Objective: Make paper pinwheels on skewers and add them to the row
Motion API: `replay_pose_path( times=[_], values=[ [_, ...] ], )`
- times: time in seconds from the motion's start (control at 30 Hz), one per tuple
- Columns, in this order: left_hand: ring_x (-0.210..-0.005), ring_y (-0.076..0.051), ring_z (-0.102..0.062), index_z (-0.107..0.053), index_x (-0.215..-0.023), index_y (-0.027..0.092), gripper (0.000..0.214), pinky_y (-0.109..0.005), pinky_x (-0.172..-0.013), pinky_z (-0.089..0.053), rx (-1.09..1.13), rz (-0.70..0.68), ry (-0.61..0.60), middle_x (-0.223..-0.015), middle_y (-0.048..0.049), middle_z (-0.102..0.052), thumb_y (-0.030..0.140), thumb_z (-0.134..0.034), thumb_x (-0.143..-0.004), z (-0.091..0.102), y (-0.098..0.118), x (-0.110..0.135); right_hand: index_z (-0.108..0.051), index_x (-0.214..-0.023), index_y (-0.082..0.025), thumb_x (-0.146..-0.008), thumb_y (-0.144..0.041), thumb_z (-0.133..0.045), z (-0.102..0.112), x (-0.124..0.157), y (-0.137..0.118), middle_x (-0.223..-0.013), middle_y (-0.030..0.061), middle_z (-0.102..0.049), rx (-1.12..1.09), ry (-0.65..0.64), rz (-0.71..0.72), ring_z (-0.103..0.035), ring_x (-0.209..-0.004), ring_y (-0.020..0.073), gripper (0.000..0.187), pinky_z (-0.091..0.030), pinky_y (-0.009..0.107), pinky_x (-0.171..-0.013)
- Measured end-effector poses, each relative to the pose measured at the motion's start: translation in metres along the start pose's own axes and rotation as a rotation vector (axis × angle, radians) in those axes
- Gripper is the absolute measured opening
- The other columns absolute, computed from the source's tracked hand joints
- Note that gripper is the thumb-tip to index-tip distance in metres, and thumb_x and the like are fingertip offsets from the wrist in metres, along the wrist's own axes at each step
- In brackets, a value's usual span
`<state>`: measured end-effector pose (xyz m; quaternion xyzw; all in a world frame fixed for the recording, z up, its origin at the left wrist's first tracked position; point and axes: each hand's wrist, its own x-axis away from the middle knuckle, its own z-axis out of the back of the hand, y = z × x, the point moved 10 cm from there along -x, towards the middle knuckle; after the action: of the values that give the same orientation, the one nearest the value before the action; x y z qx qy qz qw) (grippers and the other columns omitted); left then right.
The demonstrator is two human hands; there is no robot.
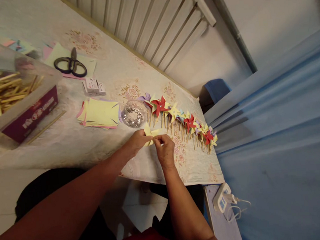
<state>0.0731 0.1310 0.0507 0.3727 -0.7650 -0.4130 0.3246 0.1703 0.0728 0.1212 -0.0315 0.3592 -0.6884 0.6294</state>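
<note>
A pale yellow paper pinwheel (148, 129), its blades folded in, is held just above the table's near side. My left hand (139, 140) is closed on its left edge, thumb and fingers pinching the paper. Against the right side of the same paper, my right hand (165, 149) is closed with its fingertips pinched together; anything small between them is hidden. Just beyond my hands sits a clear round tub (133, 114) of small shiny metal pieces. To its left lies a stack of cut yellow paper squares (101, 112), with pink and other colours below.
Finished pinwheels on sticks (189, 123) lie in a row at right. Black-handled scissors (71, 64) rest on coloured paper beside small boxes (93, 86). A plastic bin (37, 115) of wooden sticks stands at left. A power strip (223, 198) sits beyond the table's right corner, near a blue curtain (279, 155).
</note>
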Motion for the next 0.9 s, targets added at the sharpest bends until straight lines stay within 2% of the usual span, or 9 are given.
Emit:
replay_pose_path(
  times=[0.23, 0.43, 0.6, 0.7, 0.83, 0.9],
  values=[
    [-0.070, -0.016, -0.057, -0.068, -0.076, 0.014, 0.015, -0.025, -0.066, -0.044, -0.124, -0.040, 0.011, -0.065, 0.0005, -0.065, 0.020, -0.064, -0.063, 0.003, -0.008, -0.008, -0.065, -0.072, -0.021, -0.085, -0.019, -0.060, -0.003, -0.002, 0.004, -0.074, 0.0011, -0.063, 0.037, -0.055, -0.009, -0.057, -0.074, 0.0174, 0.014, -0.044, 0.028, -0.071],
    [-0.067, -0.015, -0.051, -0.064, -0.073, 0.015, 0.009, -0.025, -0.060, -0.037, -0.440, -0.137, 0.119, -0.065, 0.0022, -0.061, 0.021, -0.060, -0.066, 0.011, 0.005, -0.005, -0.065, -0.071, -0.022, -0.084, -0.017, -0.061, -0.004, -0.010, -0.009, -0.074, 0.0010, -0.063, 0.189, -0.193, 0.041, -0.055, -0.075, 0.0181, 0.015, -0.040, 0.029, -0.071],
    [-0.064, -0.014, -0.048, -0.057, -0.069, 0.017, 0.005, -0.025, -0.058, -0.032, -0.606, -0.169, 0.130, -0.062, 0.0027, -0.056, 0.020, -0.056, -0.073, 0.009, 0.014, -0.002, -0.067, -0.075, -0.023, -0.085, -0.018, -0.061, -0.004, -0.012, -0.021, -0.081, 0.0030, -0.064, 0.283, -0.230, 0.098, -0.056, -0.080, 0.0189, 0.013, -0.039, 0.028, -0.070],
    [-0.064, -0.014, -0.048, -0.056, -0.068, 0.018, 0.005, -0.026, -0.058, -0.031, -0.629, -0.177, 0.130, -0.063, 0.0022, -0.056, 0.019, -0.055, -0.073, 0.008, 0.015, -0.001, -0.066, -0.072, -0.021, -0.082, -0.020, -0.061, -0.005, -0.011, -0.007, -0.077, 0.0014, -0.064, 0.143, -0.196, -0.003, -0.056, -0.074, 0.0172, 0.012, -0.040, 0.027, -0.069],
    [-0.066, -0.015, -0.049, -0.058, -0.071, 0.017, 0.004, -0.026, -0.059, -0.032, -0.609, -0.178, 0.116, -0.067, 0.0014, -0.058, 0.020, -0.056, -0.073, 0.008, 0.013, -0.001, -0.064, -0.067, -0.020, -0.078, -0.026, -0.061, -0.014, -0.004, 0.029, -0.063, -0.0029, -0.061, -0.159, -0.154, -0.271, -0.054, -0.062, 0.0151, 0.012, -0.043, 0.025, -0.061],
    [-0.067, -0.016, -0.050, -0.060, -0.073, 0.017, 0.005, -0.025, -0.060, -0.033, -0.603, -0.168, 0.108, -0.068, 0.0010, -0.060, 0.021, -0.056, -0.072, 0.008, 0.010, -0.002, -0.065, -0.067, -0.020, -0.078, -0.027, -0.061, -0.015, -0.002, 0.033, -0.062, -0.0033, -0.060, -0.188, -0.142, -0.288, -0.054, -0.060, 0.0148, 0.013, -0.043, 0.025, -0.060]
  ],
)
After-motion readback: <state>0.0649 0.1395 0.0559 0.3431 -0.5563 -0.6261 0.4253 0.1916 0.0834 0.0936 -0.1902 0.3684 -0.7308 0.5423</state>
